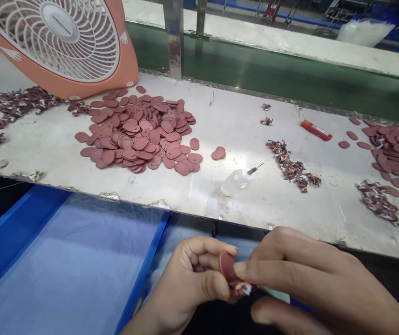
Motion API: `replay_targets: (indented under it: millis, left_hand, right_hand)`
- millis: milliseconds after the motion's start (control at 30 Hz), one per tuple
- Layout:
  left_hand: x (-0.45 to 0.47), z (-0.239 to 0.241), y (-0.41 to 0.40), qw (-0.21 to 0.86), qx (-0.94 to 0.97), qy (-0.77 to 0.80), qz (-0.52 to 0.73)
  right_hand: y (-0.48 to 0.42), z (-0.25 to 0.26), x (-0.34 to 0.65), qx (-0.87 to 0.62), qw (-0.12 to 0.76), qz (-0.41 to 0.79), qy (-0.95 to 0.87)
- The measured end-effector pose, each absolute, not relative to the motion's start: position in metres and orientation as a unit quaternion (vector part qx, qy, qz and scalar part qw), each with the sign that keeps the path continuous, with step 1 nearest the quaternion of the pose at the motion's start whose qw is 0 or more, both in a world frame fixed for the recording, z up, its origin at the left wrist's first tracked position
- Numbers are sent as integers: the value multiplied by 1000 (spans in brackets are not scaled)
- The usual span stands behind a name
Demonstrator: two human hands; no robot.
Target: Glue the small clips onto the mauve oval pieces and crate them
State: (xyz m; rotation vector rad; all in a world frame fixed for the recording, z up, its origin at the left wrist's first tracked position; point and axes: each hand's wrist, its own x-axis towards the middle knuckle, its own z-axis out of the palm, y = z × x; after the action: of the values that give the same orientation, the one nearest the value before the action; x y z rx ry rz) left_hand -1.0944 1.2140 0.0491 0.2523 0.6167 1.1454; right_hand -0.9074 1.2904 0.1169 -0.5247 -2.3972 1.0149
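Observation:
Below the table's near edge, my left hand (188, 279) and my right hand (307, 274) meet, both pinched on one small reddish-brown oval leather piece (227, 267) with a bit of trim at its lower end. The fingers of both hands are closed round it. A big heap of the same oval pieces (139, 132) lies on the white table (241, 130) ahead of my left hand. A small clear squeeze bottle with a needle tip (237, 180) lies on its side just beyond my hands.
An orange fan (59, 42) stands at the back left. Piles of small dark trim bits (293, 167) lie left and right, and another oval heap (395, 153) at far right. A red lighter (316, 130) lies near it. A blue bin (56, 260) sits below left.

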Motion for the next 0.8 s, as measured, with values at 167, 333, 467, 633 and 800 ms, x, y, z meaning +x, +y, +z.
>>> replay_targets:
  millis: [167, 333, 467, 633, 800]
  left_hand:
    - [-1098, 39, 1215, 811, 72, 263, 518]
    - [-1100, 38, 1217, 817, 74, 247, 517]
    - [-1101, 39, 1217, 812, 83, 246, 522]
    - [-1103, 36, 1217, 809, 91, 260, 520]
    - [-1108, 38, 1213, 772, 143, 322, 529]
  right_hand:
    - [1295, 116, -916, -241, 294, 321, -867]
    - [1289, 104, -927, -262, 294, 402, -827]
    - [1286, 97, -929, -261, 306, 420, -813]
    - [1287, 96, -932, -258, 301, 439, -807]
    - [1286, 93, -942, -261, 360, 353, -823]
